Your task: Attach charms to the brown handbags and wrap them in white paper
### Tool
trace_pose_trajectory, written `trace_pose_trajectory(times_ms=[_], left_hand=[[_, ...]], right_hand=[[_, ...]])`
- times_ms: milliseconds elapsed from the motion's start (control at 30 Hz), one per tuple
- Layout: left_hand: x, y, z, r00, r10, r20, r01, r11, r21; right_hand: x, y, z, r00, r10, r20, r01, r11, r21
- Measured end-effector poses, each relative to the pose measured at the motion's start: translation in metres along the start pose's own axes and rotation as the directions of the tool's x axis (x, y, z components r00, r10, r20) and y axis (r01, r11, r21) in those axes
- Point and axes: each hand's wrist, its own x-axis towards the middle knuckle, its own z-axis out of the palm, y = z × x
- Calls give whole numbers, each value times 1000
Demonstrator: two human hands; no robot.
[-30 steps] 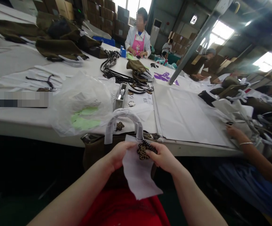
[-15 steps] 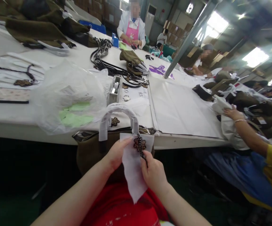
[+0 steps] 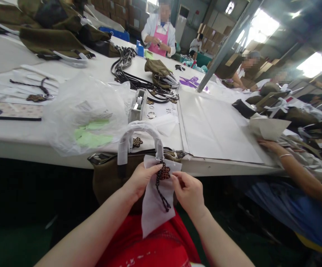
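Observation:
An olive bag (image 3: 105,178) with wrapped handles (image 3: 144,128) hangs at the table edge in front of me. From its right handle base hangs a braided dark cord (image 3: 163,198) with a leopard-print flower charm (image 3: 165,172), lying over a white tissue sheet (image 3: 155,218). My left hand (image 3: 142,180) pinches the tissue, its thumb at the cord beside the charm. My right hand (image 3: 188,189) is just right of the charm, thumb and forefinger close together at the tissue's right edge; whether they grip anything is too small to tell.
On the table (image 3: 211,129) lie a clear plastic bag (image 3: 85,111) with green slips, a tape dispenser (image 3: 137,105), dark straps (image 3: 127,74) and a phone (image 3: 13,111). A co-worker's hand (image 3: 272,146) touches bags at the right.
My right hand has let go of the cord and moved slightly right and up. The cord now dangles lower left of the charm. My left thumb has come over to the cord.

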Motion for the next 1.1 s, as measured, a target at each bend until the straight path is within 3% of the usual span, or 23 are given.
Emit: trace_pose_trajectory(times_ms=[167,367,567,733,867,967,1100], left_hand=[[-1,-2,0,999,18,-29,-17,1000,18],[-1,-1,1,999,31,-14,-31,999,37],[-1,1,2,1000,-5,-14,5,1000,15],[-8,3,6,997,-73,-31,72,996,-45],[-10,0,9,995,-66,-81,63,998,-28],[-11,-2,9,991,-15,-132,14,1000,-2],[-12,1,4,990,-40,-135,38,999,-18]], right_hand=[[16,-4,20,986,139,97,-145,987,68],[21,2,21,982,188,18,-189,979,77],[22,2,26,969,177,171,-222,928,299],[19,-3,34,914,220,340,-372,789,489],[19,-4,40,880,234,412,-437,739,513],[18,-1,34,907,205,369,-367,813,451],[11,9,14,982,173,79,-188,947,261]])
